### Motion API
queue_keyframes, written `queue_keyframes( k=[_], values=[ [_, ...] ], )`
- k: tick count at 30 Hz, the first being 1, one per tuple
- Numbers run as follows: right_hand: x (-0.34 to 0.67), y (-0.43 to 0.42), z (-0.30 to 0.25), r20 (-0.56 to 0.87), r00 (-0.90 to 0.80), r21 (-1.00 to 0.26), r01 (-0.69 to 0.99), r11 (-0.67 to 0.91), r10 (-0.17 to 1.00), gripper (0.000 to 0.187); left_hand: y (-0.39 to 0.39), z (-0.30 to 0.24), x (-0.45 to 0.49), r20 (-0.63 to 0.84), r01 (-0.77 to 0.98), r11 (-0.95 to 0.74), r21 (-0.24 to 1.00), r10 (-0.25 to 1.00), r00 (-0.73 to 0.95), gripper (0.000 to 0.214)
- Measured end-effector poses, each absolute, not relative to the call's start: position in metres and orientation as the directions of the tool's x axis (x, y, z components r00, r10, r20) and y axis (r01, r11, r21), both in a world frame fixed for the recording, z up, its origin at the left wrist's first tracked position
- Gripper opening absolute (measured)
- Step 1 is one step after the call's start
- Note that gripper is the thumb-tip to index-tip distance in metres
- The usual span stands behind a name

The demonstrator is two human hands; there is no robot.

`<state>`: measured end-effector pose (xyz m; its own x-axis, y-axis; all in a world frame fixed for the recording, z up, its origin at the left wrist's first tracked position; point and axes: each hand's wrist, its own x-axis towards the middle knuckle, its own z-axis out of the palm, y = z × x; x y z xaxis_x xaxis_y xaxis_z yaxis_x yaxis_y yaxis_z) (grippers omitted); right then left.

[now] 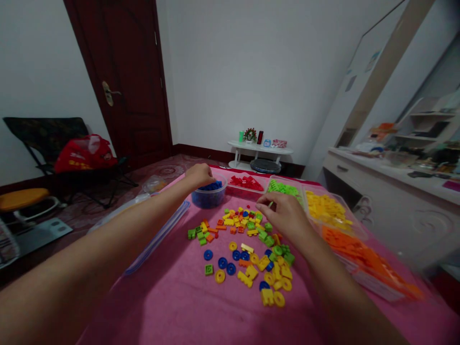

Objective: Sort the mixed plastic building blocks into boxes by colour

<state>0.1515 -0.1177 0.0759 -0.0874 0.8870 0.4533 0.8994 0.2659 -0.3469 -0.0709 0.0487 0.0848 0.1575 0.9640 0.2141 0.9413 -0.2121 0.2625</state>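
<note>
**Over the blue tub and the loose pile, your two hands work apart**

Over the blue tub [208, 197], at the far edge of the pink tabletop [172, 297], your left hand [199, 175] hangs knuckles up with its fingers curled down toward the blue pieces inside. Whether it grips one, the view does not show.

Your right hand [283, 215] sits low at the far right of the loose pile [247, 249]. Its thumb and forefinger are drawn together as if pinching, though I cannot tell if a brick is between them.

The layout seems to explain both reaches. The mixed bricks and round pieces lie spread flat in the middle, so each colour shows. One-colour containers curve around the far and right sides of them: a red tray [247, 184], a green tray [285, 188], a yellow tray [325, 207] and an orange tray [359, 254]. Blue stands furthest left, on your left hand's side. A clear lid [158, 235] lies at the tabletop's left edge, away from the pile.
</note>
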Motion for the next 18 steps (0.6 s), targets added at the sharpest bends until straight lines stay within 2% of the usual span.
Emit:
queue_keyframes(
  k=[3,6,9,12,14,16,18],
  values=[
    [0.151,-0.116,0.074,0.437,-0.087,-0.354,0.898,0.260,0.895,0.016,0.052,0.081,-0.066,0.073,0.957,-0.271,0.106,0.962,0.264,0.033],
    [0.151,-0.115,0.071,0.425,-0.097,-0.355,0.897,0.264,0.900,0.018,0.062,0.073,-0.058,0.011,0.932,-0.351,0.095,0.936,0.351,0.033],
    [0.149,-0.114,0.067,0.416,-0.112,-0.342,0.900,0.270,0.902,0.018,0.067,0.070,-0.050,-0.016,0.932,-0.348,0.107,0.936,0.351,0.031],
    [0.146,-0.115,0.064,0.357,-0.153,-0.315,0.909,0.273,0.922,0.017,0.055,0.076,-0.041,0.019,0.946,-0.314,0.082,0.949,0.313,0.030],
    [0.142,-0.117,0.060,0.266,-0.207,-0.285,0.916,0.282,0.941,0.016,0.039,0.083,-0.033,0.105,0.946,-0.316,0.073,0.946,0.308,0.030],
    [0.139,-0.119,0.057,0.164,-0.267,-0.256,0.918,0.302,0.950,0.015,0.018,0.088,-0.022,0.199,0.918,-0.379,0.115,0.914,0.353,0.028],
    [0.137,-0.120,0.053,0.094,-0.294,-0.234,0.922,0.308,0.951,0.014,-0.002,0.086,-0.012,0.216,0.844,-0.496,0.205,0.864,0.456,0.023]
  ],
)
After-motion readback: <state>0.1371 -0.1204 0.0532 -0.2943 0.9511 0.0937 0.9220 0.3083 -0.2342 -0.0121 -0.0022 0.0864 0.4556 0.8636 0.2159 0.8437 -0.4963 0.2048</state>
